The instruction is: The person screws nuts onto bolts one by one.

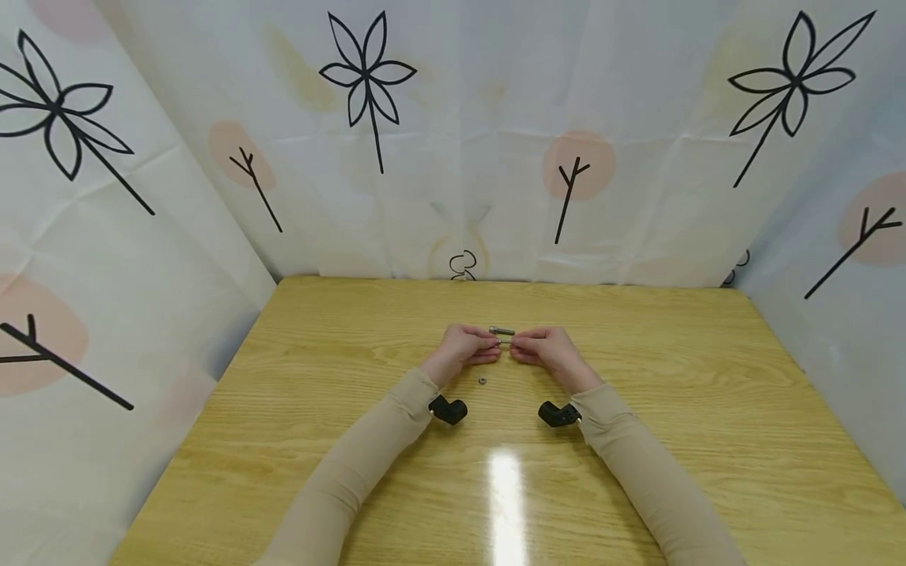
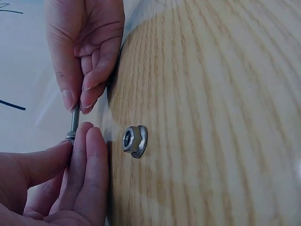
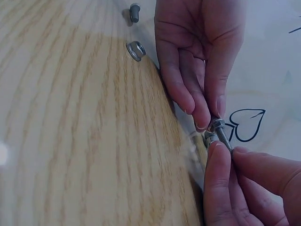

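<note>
Between the two hands a slim threaded bolt (image 2: 75, 120) runs from fingertips to fingertips. My left hand (image 1: 463, 347) pinches one end between thumb and fingers, where a silvery ring-like nut or washer (image 3: 217, 122) sits on the shaft. Thumb and fingers of my right hand (image 1: 552, 350) pinch the bolt's other end, and the fingertips hide its tip. Just beyond the hands, a second, thicker bolt (image 1: 502, 331) lies on the table. Nearer to me, a flange nut (image 2: 135, 141) rests on the wood, close to the left fingers.
The wood-grain table (image 1: 283, 377) spreads out on both sides. A pale printed curtain (image 1: 495, 94) hangs behind it and along its sides. Black wrist cameras (image 1: 449, 409) sit below the sleeves, and a bright reflection (image 1: 506, 503) streaks the near tabletop.
</note>
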Motion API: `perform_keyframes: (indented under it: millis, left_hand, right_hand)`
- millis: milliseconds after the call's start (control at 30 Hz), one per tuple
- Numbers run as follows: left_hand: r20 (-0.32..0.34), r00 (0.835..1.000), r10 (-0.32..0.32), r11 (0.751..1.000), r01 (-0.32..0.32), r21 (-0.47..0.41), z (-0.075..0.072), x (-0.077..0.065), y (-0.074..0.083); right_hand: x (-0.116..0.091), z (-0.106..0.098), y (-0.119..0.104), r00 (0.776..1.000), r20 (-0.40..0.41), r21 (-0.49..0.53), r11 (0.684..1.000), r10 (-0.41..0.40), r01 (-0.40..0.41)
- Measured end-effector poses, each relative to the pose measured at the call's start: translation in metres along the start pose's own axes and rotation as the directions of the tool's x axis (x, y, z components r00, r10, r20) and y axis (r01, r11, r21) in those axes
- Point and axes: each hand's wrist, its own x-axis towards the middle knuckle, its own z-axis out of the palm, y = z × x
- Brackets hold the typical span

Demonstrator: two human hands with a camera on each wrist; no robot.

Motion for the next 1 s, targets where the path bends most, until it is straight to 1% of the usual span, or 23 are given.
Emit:
perform_keyframes:
  millis: [100,267,333,500,700,1000]
  left_hand:
    - [-0.009,1.0,-0.001,1.0,0.001,0.025,0.0,0.001,0.002]
    - [-0.033,0.999,-0.033,0.999,0.034,0.04,0.001,0.002,0.006]
    - [-0.04,0.998,-0.048,0.998,0.05,0.042,0.001,0.002,0.007]
    - [-0.038,0.997,-0.07,0.997,0.071,0.041,0.001,0.003,0.008]
    - [-0.044,0.997,-0.067,0.997,0.068,0.026,0.001,0.003,0.007]
    - [-0.053,0.996,-0.067,0.998,0.066,-0.008,-0.001,0.005,0.005]
  right_hand:
    - [0.003,0.001,0.0,0.999,-0.024,0.002,1.0,0.022,-0.022]
    - [0.008,0.002,-0.002,0.997,-0.051,-0.053,0.997,0.056,-0.059]
    - [0.01,0.002,-0.004,0.997,-0.045,-0.065,0.996,0.062,-0.065]
    - [0.011,0.001,-0.008,0.996,-0.02,-0.055,0.995,0.085,-0.086]
    - [0.012,-0.001,-0.01,0.994,0.001,-0.079,0.991,0.106,-0.106]
    - [0.014,0.001,-0.01,0.995,-0.01,-0.094,0.99,0.1,-0.101]
